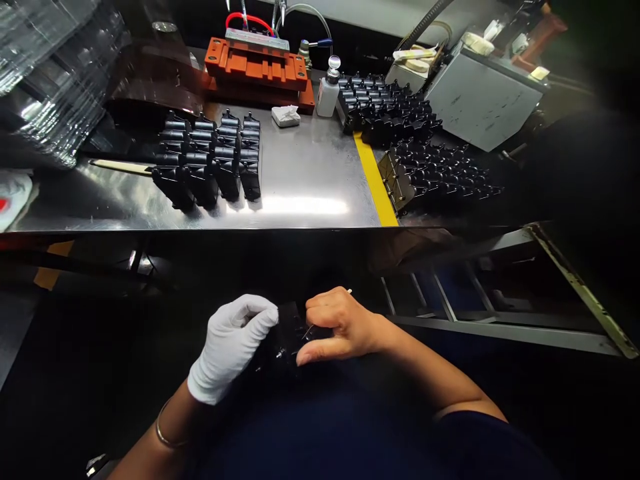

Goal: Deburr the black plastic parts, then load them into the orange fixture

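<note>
We've got a white-gloved left hand (230, 347) closed on one side of a black plastic part (287, 327), held below the bench edge, and a bare right hand (345, 327) curled around its other side, so both are gripping it. A thin metal bangle (165, 433) sits on the left wrist. A small white tip (349, 291) pokes out past the right hand; we can't tell what it is. Farther out, on a steel bench (310, 193), are four rows of black parts (210, 157), with more black parts (430, 170) past a yellow tape strip (374, 177). Behind them are a white tissue (286, 116), a dispenser bottle (329, 90), an orange fixture (257, 70) and a grey metal box (483, 97).
</note>
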### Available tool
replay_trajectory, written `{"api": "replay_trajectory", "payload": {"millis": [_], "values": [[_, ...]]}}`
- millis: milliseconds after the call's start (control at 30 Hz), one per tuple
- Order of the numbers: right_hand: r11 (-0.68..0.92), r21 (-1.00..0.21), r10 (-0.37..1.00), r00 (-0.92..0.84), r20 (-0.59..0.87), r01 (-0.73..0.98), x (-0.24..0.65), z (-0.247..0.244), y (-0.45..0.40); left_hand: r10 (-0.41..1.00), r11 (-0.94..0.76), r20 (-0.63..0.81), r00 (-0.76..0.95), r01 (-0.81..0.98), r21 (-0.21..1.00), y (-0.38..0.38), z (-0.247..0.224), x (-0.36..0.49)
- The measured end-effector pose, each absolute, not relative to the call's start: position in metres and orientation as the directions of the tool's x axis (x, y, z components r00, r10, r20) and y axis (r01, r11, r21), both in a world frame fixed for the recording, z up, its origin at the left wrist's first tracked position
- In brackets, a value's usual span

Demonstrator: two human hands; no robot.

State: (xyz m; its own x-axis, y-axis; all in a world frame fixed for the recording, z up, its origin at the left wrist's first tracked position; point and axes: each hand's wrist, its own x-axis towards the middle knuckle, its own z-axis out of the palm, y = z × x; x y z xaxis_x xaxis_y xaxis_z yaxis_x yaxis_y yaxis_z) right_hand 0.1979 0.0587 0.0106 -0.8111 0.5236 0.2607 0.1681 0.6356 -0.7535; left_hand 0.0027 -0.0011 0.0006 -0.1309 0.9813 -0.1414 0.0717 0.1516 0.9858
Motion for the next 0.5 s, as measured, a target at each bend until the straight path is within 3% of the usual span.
{"api": "replay_trajectory", "payload": {"millis": [200, 500], "values": [[0.696, -0.693, 0.523, -0.793, 0.311, 0.187, 0.1965, 0.0102, 0.0577, 0.960, 0.202, -0.191, -0.202, 0.035, 0.979, -0.0014, -0.0056, 0.0024], [0.788, -0.508, 0.585, -0.683, 0.438, 0.348, 0.1910, 0.0054, 0.0568, 0.910, 0.276, -0.281, -0.306, -0.060, 0.959, 0.0028, -0.0073, 0.0089]]}}
